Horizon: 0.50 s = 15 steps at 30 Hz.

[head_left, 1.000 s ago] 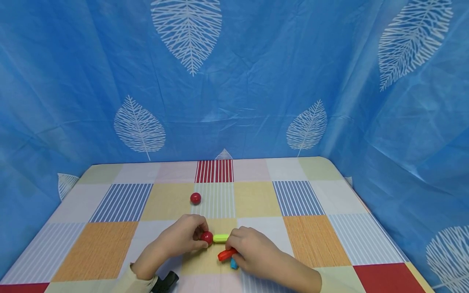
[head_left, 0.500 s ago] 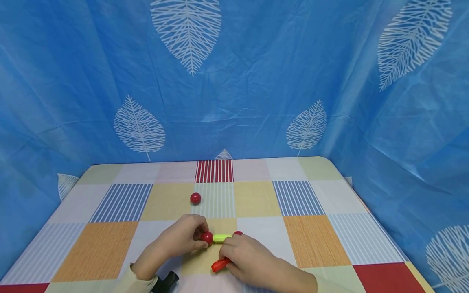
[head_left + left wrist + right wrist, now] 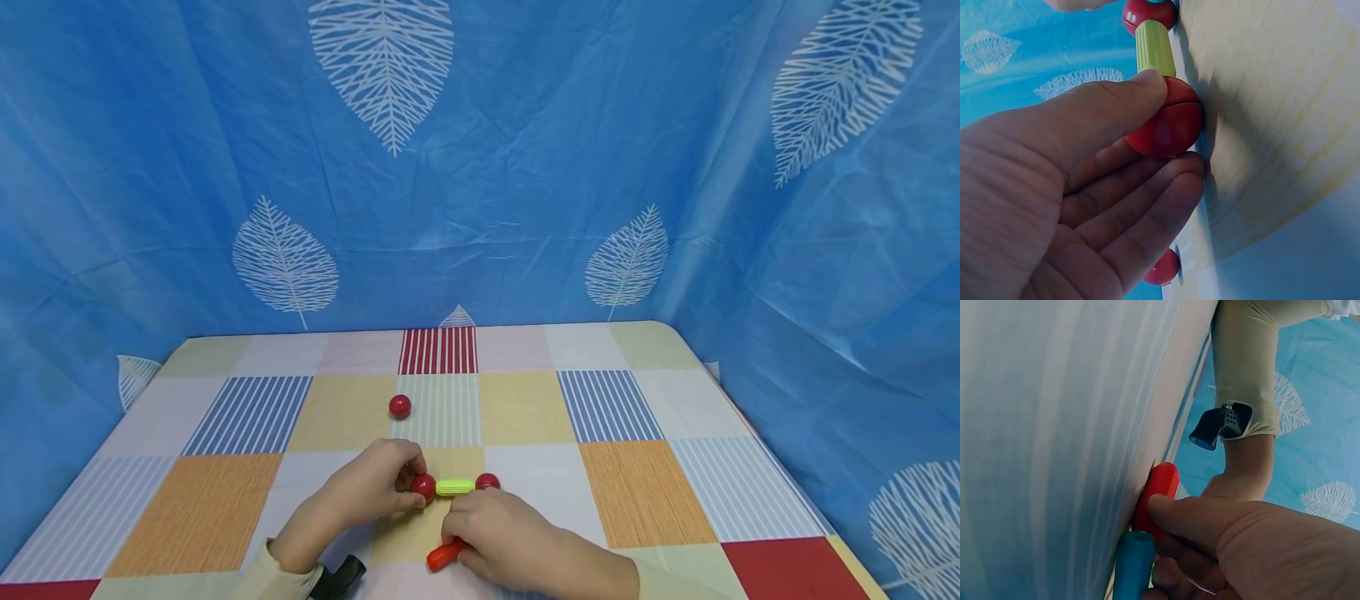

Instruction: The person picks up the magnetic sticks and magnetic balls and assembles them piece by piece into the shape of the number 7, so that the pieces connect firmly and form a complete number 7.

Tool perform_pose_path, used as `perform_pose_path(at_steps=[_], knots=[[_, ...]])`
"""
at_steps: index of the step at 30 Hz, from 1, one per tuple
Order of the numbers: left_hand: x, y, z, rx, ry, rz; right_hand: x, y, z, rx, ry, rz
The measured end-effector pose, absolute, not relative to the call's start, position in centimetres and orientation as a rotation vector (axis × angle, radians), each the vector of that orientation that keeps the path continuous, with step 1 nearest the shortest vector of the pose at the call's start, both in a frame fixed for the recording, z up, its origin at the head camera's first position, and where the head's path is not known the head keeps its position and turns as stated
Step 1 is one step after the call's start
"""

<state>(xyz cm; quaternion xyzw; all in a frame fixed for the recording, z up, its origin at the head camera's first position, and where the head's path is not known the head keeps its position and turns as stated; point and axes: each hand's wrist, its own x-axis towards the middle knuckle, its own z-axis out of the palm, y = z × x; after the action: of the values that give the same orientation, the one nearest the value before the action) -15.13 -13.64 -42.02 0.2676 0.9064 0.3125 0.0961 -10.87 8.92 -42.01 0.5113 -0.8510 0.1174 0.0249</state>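
Note:
My left hand (image 3: 378,482) pinches a red ball (image 3: 1169,125) between thumb and fingers. A ribbed yellow-green rod (image 3: 455,487) runs from that ball to a second red ball (image 3: 487,481) on its right. In the left wrist view, a bit of blue shows at this second ball. My right hand (image 3: 506,533) holds a red rod (image 3: 1159,490) low over the cloth, thumb against its side. Close beside it in the right wrist view is a blue rod (image 3: 1134,565), which the hand hides in the head view. Whether the fingers touch the blue rod is unclear.
A loose red ball (image 3: 400,407) lies farther back on the patchwork tablecloth (image 3: 525,408). Blue curtains with white leaf prints (image 3: 480,167) hang behind and along the sides. A black wrist-worn device (image 3: 339,577) sits at my left cuff.
My right hand has moved toward me and slightly left with the red rod, uncovering the second red ball. The blue rod is now hidden in the head view. The left hand stays put.

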Motion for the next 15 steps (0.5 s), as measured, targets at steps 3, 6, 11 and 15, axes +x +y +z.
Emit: perform_pose_path(at_steps=[3,6,11,15], knots=[[-15.1,-13.6,-42.0,0.802,2.688,0.924,-10.9,9.0,-41.8,1.572,-2.683,0.375],[-15.1,-13.6,-42.0,0.811,2.689,0.923,-11.0,9.4,-41.7,1.553,-2.69,0.42],[-15.1,-13.7,-42.0,0.812,2.693,0.923,-11.4,10.2,-41.2,1.499,-2.674,0.455],[-15.1,-13.6,-41.9,0.791,2.693,0.918,-11.9,10.9,-41.0,1.465,-2.684,0.481]])
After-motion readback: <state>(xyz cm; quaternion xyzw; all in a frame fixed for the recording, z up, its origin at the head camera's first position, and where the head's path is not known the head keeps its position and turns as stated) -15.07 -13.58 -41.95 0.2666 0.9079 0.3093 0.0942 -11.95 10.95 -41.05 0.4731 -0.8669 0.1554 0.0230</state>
